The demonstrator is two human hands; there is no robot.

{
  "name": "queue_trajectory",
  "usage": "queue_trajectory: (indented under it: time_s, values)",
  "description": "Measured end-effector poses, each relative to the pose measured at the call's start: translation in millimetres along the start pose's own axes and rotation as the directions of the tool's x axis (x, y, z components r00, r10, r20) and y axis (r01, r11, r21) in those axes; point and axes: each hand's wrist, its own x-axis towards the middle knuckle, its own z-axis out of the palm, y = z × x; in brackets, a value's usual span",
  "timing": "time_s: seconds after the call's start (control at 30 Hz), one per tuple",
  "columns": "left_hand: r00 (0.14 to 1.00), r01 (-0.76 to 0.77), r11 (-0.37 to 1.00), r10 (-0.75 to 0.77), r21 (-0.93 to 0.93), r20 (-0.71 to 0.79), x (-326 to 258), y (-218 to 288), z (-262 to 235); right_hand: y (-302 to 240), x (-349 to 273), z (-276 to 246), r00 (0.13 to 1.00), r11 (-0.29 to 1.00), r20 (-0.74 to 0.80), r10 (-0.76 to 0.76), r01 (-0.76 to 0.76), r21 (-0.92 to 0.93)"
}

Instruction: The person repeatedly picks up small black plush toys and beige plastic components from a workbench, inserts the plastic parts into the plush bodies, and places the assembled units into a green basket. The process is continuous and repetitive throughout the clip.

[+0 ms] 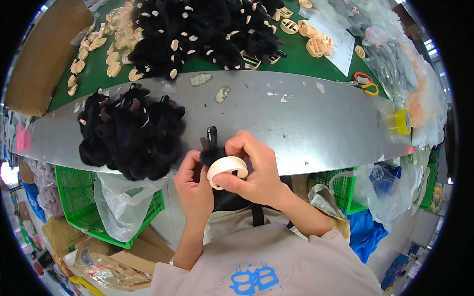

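Just off the near edge of the metal table, my two hands work on one small black furry plush piece [209,156]. A black loop strap [212,137] sticks up from its top. Against the fur sits a round cream plastic part [228,168] with a slotted opening. The fingers of my left hand [194,183] are closed on the plush's left side. My right hand [260,170] grips the cream part, its thumb across the lower front and its index finger curled behind. Part of the plush is hidden behind the cream part and my fingers.
Black furry pieces [133,130] lie heaped on the metal table [266,111] to the left. More black pieces [207,29] and loose cream parts [118,34] cover the green surface behind. Scissors [366,85] and yellow tape [402,122] lie right. Green crates [81,197] stand below.
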Motion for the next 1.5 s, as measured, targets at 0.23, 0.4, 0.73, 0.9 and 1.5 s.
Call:
queue_trajectory:
  time_s: [0.23, 0.4, 0.73, 0.9, 1.5]
  values:
    - [0.982, 0.17, 0.888, -0.118, -0.427, 0.144, -9.5, 8.5, 0.8, -6.1, -13.6, 1.1, 0.987, 0.998, -0.155, -0.035, 0.025, -0.066]
    - [0.958, -0.275, 0.961, 0.272, 0.014, 0.088, -4.0, -2.3, 1.0, 6.5, -2.4, 1.3, 0.861, 0.822, -0.16, -0.483, 0.383, -0.422]
    - [0.877, -0.476, 0.71, 0.428, 0.519, 0.219, 2.2, -5.2, 16.4, 30.0, -6.2, -7.3, 0.966, 0.985, -0.215, 0.146, -0.122, 0.12]
    - [0.869, -0.492, 0.709, 0.437, 0.505, 0.233, 5.4, -17.7, 17.2, 24.0, -5.9, 0.8, 0.975, 0.992, -0.217, 0.057, -0.03, 0.126]
    - [0.836, -0.544, 0.694, 0.5, 0.472, 0.228, 1.4, -29.2, 22.3, 25.7, 9.5, -4.0, 0.956, 0.969, -0.293, 0.029, -0.099, -0.228]
